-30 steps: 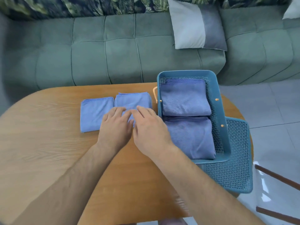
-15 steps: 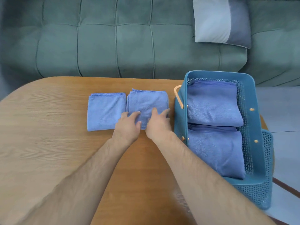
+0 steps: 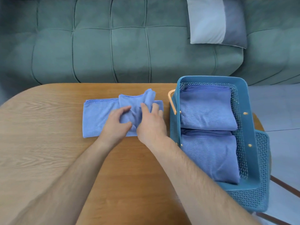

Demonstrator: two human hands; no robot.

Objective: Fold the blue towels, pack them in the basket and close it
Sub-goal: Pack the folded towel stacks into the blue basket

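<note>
My left hand (image 3: 116,123) and right hand (image 3: 150,125) both pinch a folded blue towel (image 3: 136,103), lifted over a second towel (image 3: 95,117) flat on the table (image 3: 40,143). Right of them, the open basket (image 3: 253,127) holds two folded towels (image 3: 207,108). Sofa (image 3: 97,46) beyond.

The lid (image 3: 258,184) is mostly hidden under the basket (image 3: 253,127); part of the flat towel (image 3: 95,117) is covered by both hands.

- Towels (image 3: 99,117): plain periwinkle blue
- Basket (image 3: 253,127): teal, perforated lattice walls, orange handle (image 3: 172,101)
- Table (image 3: 40,143): honey woodgrain
- Sofa (image 3: 97,46): tufted grey-green
- Cushion (image 3: 215,21): two-tone grey
</note>
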